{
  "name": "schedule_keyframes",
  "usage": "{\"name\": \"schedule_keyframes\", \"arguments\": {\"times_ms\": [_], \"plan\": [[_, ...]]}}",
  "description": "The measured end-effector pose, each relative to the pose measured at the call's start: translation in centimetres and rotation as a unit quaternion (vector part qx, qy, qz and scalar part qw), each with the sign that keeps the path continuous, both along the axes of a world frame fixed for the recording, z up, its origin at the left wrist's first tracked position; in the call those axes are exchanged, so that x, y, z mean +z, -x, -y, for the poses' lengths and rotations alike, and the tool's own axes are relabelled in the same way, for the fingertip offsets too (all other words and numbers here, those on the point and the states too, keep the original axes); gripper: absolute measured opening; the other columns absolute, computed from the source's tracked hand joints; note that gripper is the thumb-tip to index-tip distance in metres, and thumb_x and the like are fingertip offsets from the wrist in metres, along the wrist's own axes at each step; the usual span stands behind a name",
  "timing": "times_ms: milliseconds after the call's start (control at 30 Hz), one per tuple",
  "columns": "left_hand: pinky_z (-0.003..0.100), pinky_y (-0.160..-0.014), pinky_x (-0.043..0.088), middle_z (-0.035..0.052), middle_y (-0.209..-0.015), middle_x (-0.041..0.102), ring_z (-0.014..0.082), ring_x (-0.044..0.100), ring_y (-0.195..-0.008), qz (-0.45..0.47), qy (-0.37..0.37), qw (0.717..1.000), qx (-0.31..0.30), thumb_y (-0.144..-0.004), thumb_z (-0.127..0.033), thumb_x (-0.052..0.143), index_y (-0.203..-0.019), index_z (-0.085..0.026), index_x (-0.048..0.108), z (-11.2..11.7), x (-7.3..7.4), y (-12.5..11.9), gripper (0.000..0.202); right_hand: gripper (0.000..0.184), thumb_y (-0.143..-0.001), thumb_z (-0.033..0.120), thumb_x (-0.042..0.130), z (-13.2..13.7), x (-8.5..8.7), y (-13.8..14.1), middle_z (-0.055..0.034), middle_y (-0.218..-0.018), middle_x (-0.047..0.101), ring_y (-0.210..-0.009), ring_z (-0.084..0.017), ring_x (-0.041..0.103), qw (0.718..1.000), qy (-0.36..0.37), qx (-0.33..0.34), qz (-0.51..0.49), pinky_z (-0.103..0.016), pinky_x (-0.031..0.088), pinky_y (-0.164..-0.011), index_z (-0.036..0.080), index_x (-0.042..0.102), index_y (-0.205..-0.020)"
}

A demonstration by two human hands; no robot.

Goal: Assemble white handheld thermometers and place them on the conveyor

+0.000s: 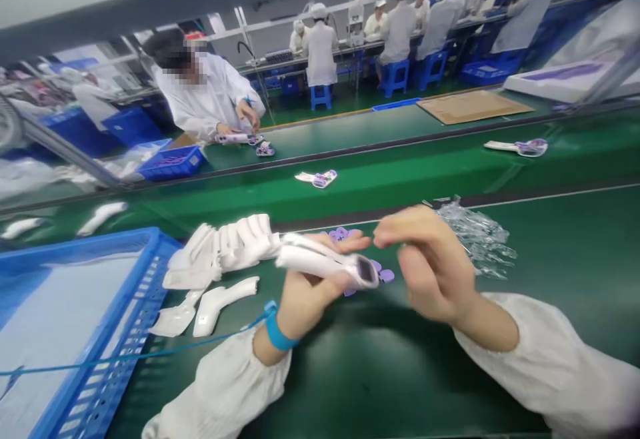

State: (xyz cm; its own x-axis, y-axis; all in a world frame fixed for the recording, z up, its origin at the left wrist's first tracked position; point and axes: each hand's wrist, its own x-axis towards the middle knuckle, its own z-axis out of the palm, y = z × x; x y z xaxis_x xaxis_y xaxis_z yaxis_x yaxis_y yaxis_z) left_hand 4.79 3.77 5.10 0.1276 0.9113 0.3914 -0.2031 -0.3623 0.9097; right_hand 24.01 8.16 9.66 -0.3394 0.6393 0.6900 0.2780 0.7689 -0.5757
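Found gripping with the left hand [306, 302], thumb and fingers [353, 242] clamped about a white plastic housing [317, 262]; held above the desk [370, 372], tilted, with dark window [367, 270] toward the right hand [440, 269]. On the right, observed half-curled, thumb parted from forefinger, near the housing but apart from it; blurred. Around the left wrist, noted a blue strap [280, 332] with cord [150, 354] running left. Behind and below the housing, seen purple parts [386, 276]. To the left, recorded a row of white shells [243, 242], two loose shells [217, 306] nearer, then a blue basket [107, 382]. To the right, logged a heap of clear plastic pieces [477, 236]. Beyond, sighted white-and-purple assemblies [323, 178] well apart on a green conveyor belt [400, 159]; across it, a co-worker [200, 99] in white.
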Motion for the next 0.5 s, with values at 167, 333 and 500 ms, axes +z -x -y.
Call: {"name": "schedule_keyframes", "arguments": {"times_ms": [167, 333, 500], "plan": [[0.062, -0.128, 0.042, 0.0121, -0.143, 0.076, 0.0337, 0.057, -0.152, -0.082, -0.026, 0.996, 0.032, -0.102, -0.019, 0.074, -0.106, -0.023, 0.065, -0.4, 1.1, 2.7, 0.01, 0.021, -0.106, 0.036, 0.061, -3.8, -0.1, -2.6, -0.0049, -0.088, 0.071, -0.075, -0.02, 0.065, 0.931, 0.168, 0.064, 0.317, -0.034, 0.05, -0.068, 0.021, 0.072, -0.095], [0.055, -0.134, 0.034, 0.0034, -0.112, 0.082, 0.0249, 0.073, -0.13, -0.023, -0.06, 0.989, 0.132, -0.099, -0.021, 0.079, -0.109, -0.025, 0.07, 0.3, -1.6, 2.6, 0.014, 0.03, -0.102, 0.04, 0.073, -3.1, -5.4, -1.1, -0.0114, -0.114, 0.071, -0.097, -0.027, 0.067, 0.886, 0.116, 0.147, 0.425, -0.037, 0.053, -0.078, 0.018, 0.073, -0.123], [0.055, -0.127, 0.043, 0.0056, -0.114, 0.07, 0.029, 0.064, -0.138, -0.052, 0.022, 0.989, 0.135, -0.107, -0.053, 0.062, -0.12, -0.027, 0.059, 1.6, -4.7, 3.1, 0.029, 0.023, -0.105, 0.021, 0.065, -2.4, -8.7, 0.5, -0.0131, -0.113, 0.07, -0.098, -0.028, 0.066, 0.881, 0.074, 0.118, 0.453, -0.039, 0.055, -0.08, 0.016, 0.072, -0.126]]}}
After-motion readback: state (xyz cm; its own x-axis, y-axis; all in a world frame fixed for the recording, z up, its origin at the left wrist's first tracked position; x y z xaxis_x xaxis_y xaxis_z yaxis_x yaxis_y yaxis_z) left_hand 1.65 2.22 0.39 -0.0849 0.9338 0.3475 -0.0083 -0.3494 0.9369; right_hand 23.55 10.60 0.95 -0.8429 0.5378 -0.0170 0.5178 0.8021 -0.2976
